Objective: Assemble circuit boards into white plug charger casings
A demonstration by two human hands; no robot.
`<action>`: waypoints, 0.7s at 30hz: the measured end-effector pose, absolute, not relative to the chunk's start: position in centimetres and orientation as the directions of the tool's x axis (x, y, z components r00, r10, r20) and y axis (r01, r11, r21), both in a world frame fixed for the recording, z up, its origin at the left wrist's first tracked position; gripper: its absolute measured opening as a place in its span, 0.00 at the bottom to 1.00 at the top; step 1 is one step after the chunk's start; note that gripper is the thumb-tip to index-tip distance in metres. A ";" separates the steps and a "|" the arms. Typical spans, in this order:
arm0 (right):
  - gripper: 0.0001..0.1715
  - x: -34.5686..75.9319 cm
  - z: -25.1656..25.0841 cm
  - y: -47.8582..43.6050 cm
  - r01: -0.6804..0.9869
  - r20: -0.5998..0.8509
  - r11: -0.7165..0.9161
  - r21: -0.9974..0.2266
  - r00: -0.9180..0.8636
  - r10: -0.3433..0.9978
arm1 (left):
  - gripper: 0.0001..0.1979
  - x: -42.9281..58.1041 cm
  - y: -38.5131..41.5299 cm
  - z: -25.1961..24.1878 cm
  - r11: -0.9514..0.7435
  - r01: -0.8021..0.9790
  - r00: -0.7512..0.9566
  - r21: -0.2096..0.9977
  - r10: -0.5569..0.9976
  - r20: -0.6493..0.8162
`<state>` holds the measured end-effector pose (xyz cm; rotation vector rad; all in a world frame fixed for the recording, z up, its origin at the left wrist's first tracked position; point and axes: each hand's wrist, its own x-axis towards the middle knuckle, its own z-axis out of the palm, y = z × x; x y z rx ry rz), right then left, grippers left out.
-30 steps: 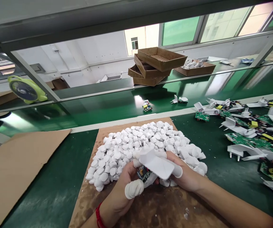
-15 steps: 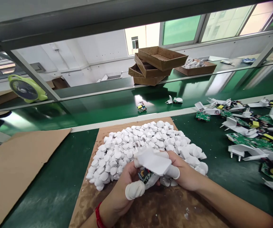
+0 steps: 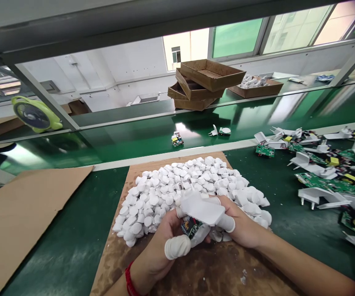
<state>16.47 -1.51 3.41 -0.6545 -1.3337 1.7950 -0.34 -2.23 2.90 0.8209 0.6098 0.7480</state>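
Note:
My left hand (image 3: 161,242) and my right hand (image 3: 242,224), with white finger cots on the fingertips, are both closed around a white plastic charger housing (image 3: 203,209) just above the brown cardboard sheet (image 3: 202,271). A small circuit board (image 3: 191,227) shows under the housing, between my fingers. Two metal prongs stick out at the housing's far end. Right behind my hands lies a heap of several small white round caps (image 3: 177,185) on the same cardboard.
Loose white housings (image 3: 317,196) and green circuit boards (image 3: 307,177) are scattered at the right. On the conveyor belt behind lie a circuit board (image 3: 177,139) and a plug part (image 3: 219,131). Stacked cardboard trays (image 3: 202,84) sit on the shelf. A flat cardboard sheet (image 3: 19,209) lies left.
The circuit board and plug part on the belt have drifted to the left. My hands stay in place, holding the housing with only slight shifts.

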 end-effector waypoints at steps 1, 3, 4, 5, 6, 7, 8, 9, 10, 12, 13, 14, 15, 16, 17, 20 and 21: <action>0.28 16.5 3.3 -1.5 -0.290 0.044 -0.142 -0.946 -0.551 0.833 | 0.36 -0.4 -2.2 2.7 0.464 -0.346 0.600 0.815 0.777 -0.188; 0.26 16.5 3.0 -1.6 -0.297 0.038 -0.151 -0.943 -0.547 0.836 | 0.35 -0.5 -2.2 2.3 0.467 -0.348 0.621 0.813 0.765 -0.173; 0.25 16.5 3.0 -1.6 -0.299 0.036 -0.154 -0.942 -0.545 0.838 | 0.34 -0.5 -2.2 2.2 0.465 -0.350 0.629 0.813 0.760 -0.163; 0.24 16.6 3.1 -1.7 -0.301 0.036 -0.154 -0.941 -0.542 0.839 | 0.33 -0.5 -2.2 2.1 0.460 -0.357 0.633 0.813 0.759 -0.152; 0.23 16.6 3.2 -1.7 -0.300 0.032 -0.157 -0.941 -0.541 0.841 | 0.33 -0.5 -2.1 2.1 0.458 -0.365 0.632 0.811 0.761 -0.146; 0.22 16.6 3.4 -1.8 -0.300 0.033 -0.156 -0.941 -0.541 0.841 | 0.33 -0.5 -2.1 2.1 0.457 -0.368 0.629 0.810 0.764 -0.145; 0.21 16.6 3.6 -1.8 -0.304 0.038 -0.153 -0.940 -0.541 0.840 | 0.33 -0.5 -2.0 2.1 0.459 -0.368 0.626 0.809 0.765 -0.149; 0.21 16.6 3.9 -1.8 -0.310 0.048 -0.148 -0.939 -0.544 0.837 | 0.34 -0.5 -2.0 2.2 0.459 -0.368 0.623 0.809 0.767 -0.152; 0.22 16.6 4.0 -1.8 -0.315 0.058 -0.144 -0.938 -0.552 0.832 | 0.34 -0.5 -2.0 2.3 0.460 -0.365 0.620 0.809 0.769 -0.158; 0.23 16.6 4.1 -1.7 -0.312 0.062 -0.147 -0.938 -0.571 0.818 | 0.35 -0.4 -2.0 2.2 0.464 -0.355 0.615 0.811 0.770 -0.172; 0.23 16.6 4.0 -1.7 -0.308 0.057 -0.152 -0.939 -0.576 0.815 | 0.34 -0.4 -2.0 2.2 0.466 -0.350 0.615 0.812 0.768 -0.176; 0.23 16.6 3.9 -1.7 -0.305 0.049 -0.161 -0.939 -0.579 0.814 | 0.34 -0.5 -2.1 2.1 0.469 -0.348 0.619 0.812 0.765 -0.177; 0.23 16.6 3.7 -1.7 -0.306 0.041 -0.170 -0.937 -0.579 0.814 | 0.34 -0.5 -2.1 1.9 0.474 -0.343 0.626 0.811 0.759 -0.179; 0.22 16.6 3.4 -1.7 -0.309 0.033 -0.180 -0.934 -0.577 0.816 | 0.34 -0.5 -2.1 1.8 0.481 -0.341 0.634 0.808 0.752 -0.179; 0.22 16.6 3.3 -1.7 -0.313 0.027 -0.189 -0.931 -0.573 0.819 | 0.34 -0.6 -2.2 1.8 0.485 -0.342 0.640 0.805 0.747 -0.179; 0.23 16.8 3.2 -1.8 -0.294 0.012 -0.184 -0.938 -0.557 0.830 | 0.35 -0.7 -2.2 1.9 0.482 -0.343 0.628 0.806 0.756 -0.185; 0.24 16.8 3.3 -1.9 -0.279 0.010 -0.173 -0.945 -0.549 0.836 | 0.36 -0.7 -2.2 2.0 0.477 -0.343 0.618 0.809 0.764 -0.187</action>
